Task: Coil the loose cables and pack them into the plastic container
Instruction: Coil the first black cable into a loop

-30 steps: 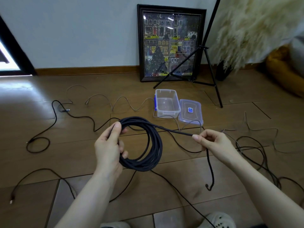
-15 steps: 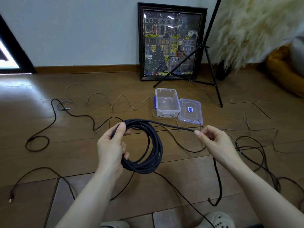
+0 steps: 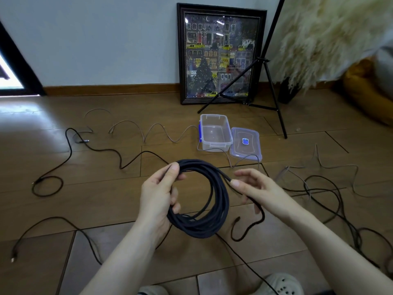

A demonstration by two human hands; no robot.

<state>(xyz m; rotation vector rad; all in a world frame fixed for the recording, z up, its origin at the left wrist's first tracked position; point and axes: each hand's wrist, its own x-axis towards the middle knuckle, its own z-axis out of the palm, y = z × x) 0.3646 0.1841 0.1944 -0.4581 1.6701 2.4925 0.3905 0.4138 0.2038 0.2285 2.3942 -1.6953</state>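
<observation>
Head view shows us holding the black cable coil (image 3: 200, 201) above the wooden floor (image 3: 106, 199), near the open plastic container (image 3: 215, 133) and its lid (image 3: 245, 143). We judge the cable soft, light and springy, so it is best gripped across the whole bundle. Our left hand (image 3: 158, 196) does that, its fingers (image 3: 172, 169) closed around the loops at the top left. Our right hand (image 3: 255, 188) pinches the loose tail (image 3: 248, 227) against the coil, thumb to forefinger; the other fingers seem loosely spread. More cables (image 3: 331, 199) lie loose around us.
</observation>
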